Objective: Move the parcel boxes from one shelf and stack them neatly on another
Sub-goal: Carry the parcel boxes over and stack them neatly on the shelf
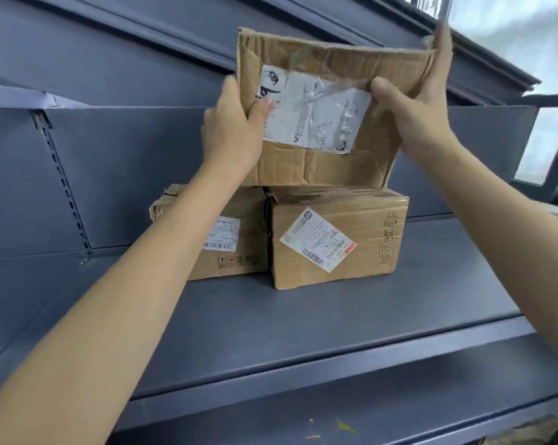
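Two hands hold one box [329,110] between them above the shelf [351,303]. Our left hand [231,130] grips its left edge, thumb pressed on the front face beside the white label [316,114], the other fingers hidden behind the cardboard. Our right hand [422,104] grips the right edge, thumb on the front near the label's corner, fingers stretched up along the side to the top corner. The box is crumpled and stands upright, tilted a little, its label face turned toward us, with loose clear tape over the label. Its lower edge sits at or just above the tops of the two boxes below; we cannot tell whether it touches them. Those two stand side by side on the grey metal shelf, touching: the left box [236,242], partly hidden by our left forearm, has a torn top corner and a small barcode label; the right box [338,239] carries a slanted white label and handwriting on its front. All three are closed, so we cannot see what they hold. Behind them rises the shelf's grey back panel [127,175].
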